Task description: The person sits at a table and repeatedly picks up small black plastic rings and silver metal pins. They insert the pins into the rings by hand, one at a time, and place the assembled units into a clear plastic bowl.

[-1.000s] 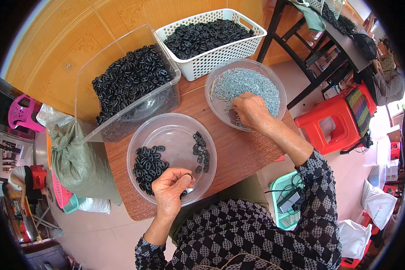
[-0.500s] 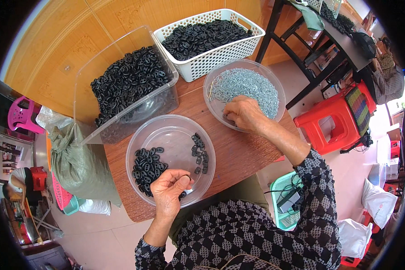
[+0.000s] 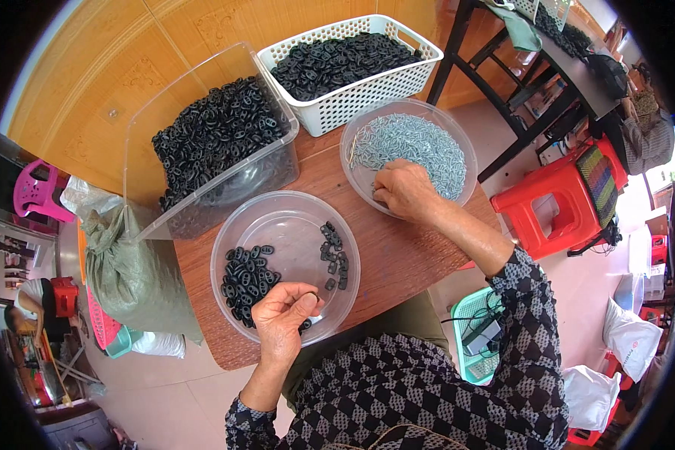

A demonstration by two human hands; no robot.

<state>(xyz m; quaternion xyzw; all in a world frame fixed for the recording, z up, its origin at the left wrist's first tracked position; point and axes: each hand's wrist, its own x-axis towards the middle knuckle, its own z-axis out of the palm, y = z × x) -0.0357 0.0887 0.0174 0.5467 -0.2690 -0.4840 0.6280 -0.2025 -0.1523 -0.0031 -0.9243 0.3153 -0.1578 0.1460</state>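
Note:
My left hand (image 3: 280,319) is over the near side of a round clear tub (image 3: 292,199), thumb and fingers pinched on a small black plastic piece that barely shows at the fingertips. Below it, at the tub's left, lies a heap of black oval two-holed pieces (image 3: 247,277). A smaller group of black pieces (image 3: 333,251) lies along the tub's right side. My right hand (image 3: 405,191) reaches into a second round clear tub (image 3: 469,169) holding many small silvery screws (image 3: 416,142). Its fingers are drawn together at the near-left edge of the screws; whatever they hold is hidden.
Behind the tubs stand a clear bin (image 3: 285,139) and a white perforated basket (image 3: 330,112), both full of black pieces. All rest on a wooden table (image 3: 397,262). A tied sack (image 3: 131,262) leans at left; a red stool (image 3: 532,214) stands at right, above a green basket (image 3: 465,319).
My right hand has shifted very slightly at the edge of the screws. The left hand keeps its pinch in the same place.

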